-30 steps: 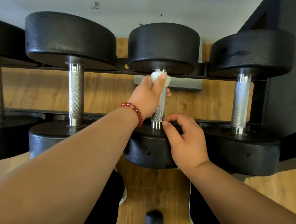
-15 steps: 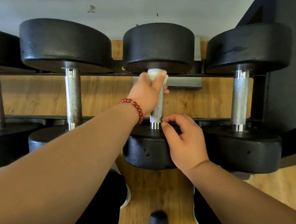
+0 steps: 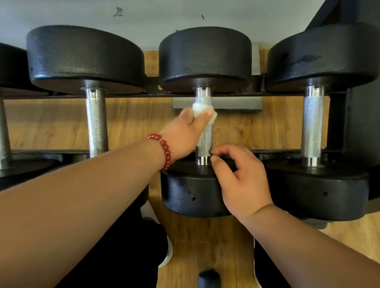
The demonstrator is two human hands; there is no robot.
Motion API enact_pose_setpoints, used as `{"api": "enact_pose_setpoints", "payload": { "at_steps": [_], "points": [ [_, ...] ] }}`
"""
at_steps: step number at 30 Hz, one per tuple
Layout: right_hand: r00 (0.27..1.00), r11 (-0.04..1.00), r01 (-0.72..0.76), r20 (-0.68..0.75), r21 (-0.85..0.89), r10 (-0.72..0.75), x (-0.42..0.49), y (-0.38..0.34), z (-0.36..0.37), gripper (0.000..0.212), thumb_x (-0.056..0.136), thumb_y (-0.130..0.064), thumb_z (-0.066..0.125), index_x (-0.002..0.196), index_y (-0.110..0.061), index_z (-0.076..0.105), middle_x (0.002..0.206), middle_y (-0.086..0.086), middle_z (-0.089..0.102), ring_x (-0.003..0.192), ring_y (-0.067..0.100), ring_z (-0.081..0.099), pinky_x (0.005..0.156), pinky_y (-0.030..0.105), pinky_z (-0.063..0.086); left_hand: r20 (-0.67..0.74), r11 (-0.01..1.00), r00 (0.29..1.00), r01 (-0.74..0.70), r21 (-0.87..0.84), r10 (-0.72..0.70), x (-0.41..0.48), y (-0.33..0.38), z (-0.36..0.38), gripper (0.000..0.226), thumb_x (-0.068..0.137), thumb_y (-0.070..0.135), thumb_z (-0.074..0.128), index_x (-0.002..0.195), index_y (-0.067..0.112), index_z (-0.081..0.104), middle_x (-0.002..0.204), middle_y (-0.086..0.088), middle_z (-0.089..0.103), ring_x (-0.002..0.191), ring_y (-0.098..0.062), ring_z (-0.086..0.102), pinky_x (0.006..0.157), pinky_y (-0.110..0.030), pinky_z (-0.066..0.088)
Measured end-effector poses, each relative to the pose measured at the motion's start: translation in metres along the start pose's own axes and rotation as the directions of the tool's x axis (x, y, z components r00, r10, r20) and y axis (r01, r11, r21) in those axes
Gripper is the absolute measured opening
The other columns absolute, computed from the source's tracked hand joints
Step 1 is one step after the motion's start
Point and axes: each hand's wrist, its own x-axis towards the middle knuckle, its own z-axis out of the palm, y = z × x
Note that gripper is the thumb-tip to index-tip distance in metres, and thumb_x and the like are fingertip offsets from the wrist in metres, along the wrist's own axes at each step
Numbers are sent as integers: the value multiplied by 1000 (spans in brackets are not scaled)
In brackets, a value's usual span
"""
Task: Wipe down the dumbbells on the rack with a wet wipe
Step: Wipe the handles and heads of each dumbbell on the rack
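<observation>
From the head camera, your left hand point(image 3: 184, 128) has its grip closed around the wet wipe point(image 3: 201, 111), which is folded against the knurled handle point(image 3: 205, 138) of the third dumbbell point(image 3: 204, 57). The wipe sits high on the handle, just under the far head, probably so one stroke toward you covers the whole bar. Your right hand point(image 3: 239, 183) rests on the near head point(image 3: 189, 193), fingers loosely curled with the tips beside the shiny collar. That looks like bracing to stop the dumbbell rolling, but you cannot tell whether that grip pinches the collar or only touches it. The dumbbell lies across the rack point(image 3: 370, 121) rails between its neighbours point(image 3: 85, 59) point(image 3: 322, 60). A red bead bracelet point(image 3: 162, 149) sits on your left wrist.
</observation>
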Motion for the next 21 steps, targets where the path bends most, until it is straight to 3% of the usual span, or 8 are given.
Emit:
{"api": "enact_pose_setpoints", "payload": {
  "at_steps": [2, 5, 8, 10, 12, 15, 19, 21],
  "points": [
    [1000, 1000, 10, -3, -4, -10, 1, 0, 0, 13, 91, -30, 58, 100, -27, 67, 101, -12, 61, 90, 5, 57, 83, 33, 51, 10, 999, 1000, 20, 49, -20, 0, -6, -5, 68, 86, 73, 38, 120, 15, 48, 105, -7, 67, 94, -22, 68, 87, -46, 55],
    [1000, 1000, -7, 4, 5, 7, 1, 0, 0, 11, 91, -31, 58, 99, -28, 66, 100, -15, 60, 90, 6, 58, 84, 31, 51, -53, 999, 998, 24, -37, -26, 13, 10, -10, 64, 85, 70, 42, 117, 16, 51, 106, -7, 67, 96, -23, 67, 88, -46, 55],
    [1000, 1000, 11, 1, 1, -11, 1, 0, -1, 8, 91, -29, 59, 96, -30, 64, 98, -19, 58, 96, 4, 56, 85, 27, 49, -100, 972, 994, 27, -236, -51, 19, 23, -4, 44, 98, 55, 40, 118, 16, 47, 103, 0, 70, 94, -10, 67, 79, -26, 51],
    [1000, 1000, 26, -2, -4, -26, 1, 0, -1, 11, 90, -31, 58, 97, -28, 65, 97, -21, 57, 97, 4, 55, 84, 27, 48, -42, 987, 998, 47, -152, -54, 8, 16, -1, 50, 98, 59, 35, 123, 17, 47, 103, 0, 70, 92, -10, 67, 80, -27, 52],
    [1000, 1000, 26, 5, -1, -26, 1, 0, -1, 12, 91, -28, 59, 100, -25, 67, 96, -22, 56, 98, 4, 55, 85, 27, 48, 51, 995, 996, 72, 73, -75, -7, 5, -4, 64, 92, 70, 31, 127, 18, 47, 107, -3, 67, 93, -17, 65, 86, -37, 51],
    [1000, 1000, 21, 7, -1, -21, 1, -1, -2, 11, 92, -26, 60, 100, -25, 67, 96, -25, 55, 101, 6, 55, 87, 25, 47, 17, 956, 998, 56, 287, -63, -5, 7, -16, 55, 99, 58, 29, 134, 19, 47, 118, -6, 60, 88, -14, 54, 80, -33, 45],
    [1000, 1000, 3, 19, 1, -3, 1, -2, -1, 7, 90, -28, 59, 95, -31, 62, 97, -25, 55, 101, 4, 54, 87, 20, 45, -54, 999, 998, 29, -22, -30, 19, 23, -21, 60, 92, 66, 36, 122, 16, 54, 97, 0, 70, 93, -16, 63, 91, -39, 47],
    [1000, 1000, 8, 16, -10, -8, 1, 0, -1, 6, 91, -28, 60, 96, -29, 64, 96, -24, 56, 100, 5, 54, 85, 21, 46, -22, 998, 998, 56, -40, -57, 18, 17, -13, 57, 91, 68, 33, 118, 22, 52, 98, 4, 73, 99, -16, 65, 96, -38, 45]
  ]
}}
